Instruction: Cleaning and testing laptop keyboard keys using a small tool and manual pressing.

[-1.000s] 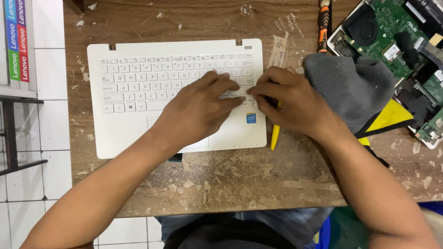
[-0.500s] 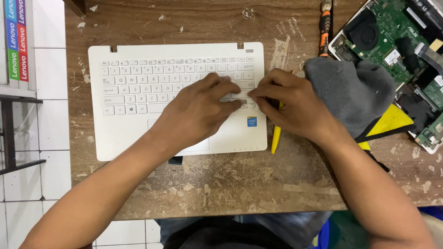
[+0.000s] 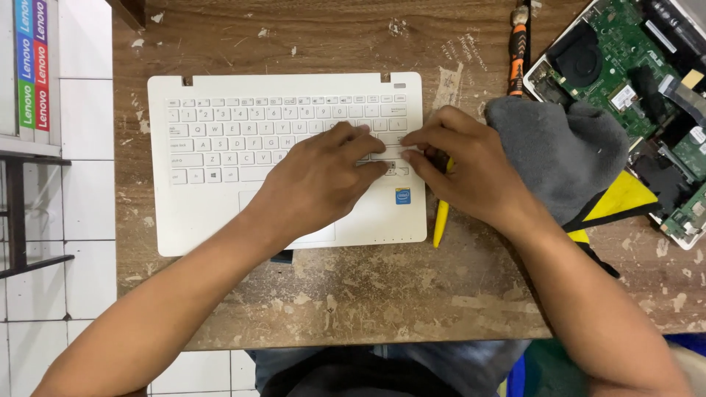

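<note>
At the far left, white floor tiles (image 3: 88,184) show beside a worn wooden table (image 3: 353,309). On the table lies a white laptop keyboard case (image 3: 206,213), flat, with its keys facing up and the touchpad toward the person. The left hand (image 3: 316,180) rests on the lower right part of the keyboard, fingers bent and close together, the fingertips pressing on the keys near the right edge. The right hand (image 3: 471,165) meets it from the other side; its fingers are also drawn together and touch the same small keys at the right border of the case. If a key is pinched between the fingers, I cannot tell. Just under the right hand, a yellow plastic tool (image 3: 440,224) lies on the table beside the case. Further right there is a grey cloth (image 3: 566,147), touching the right wrist, and above it an orange-and-black screwdriver (image 3: 519,44). At the far right lies an open laptop base with a green circuit board (image 3: 625,66).
</note>
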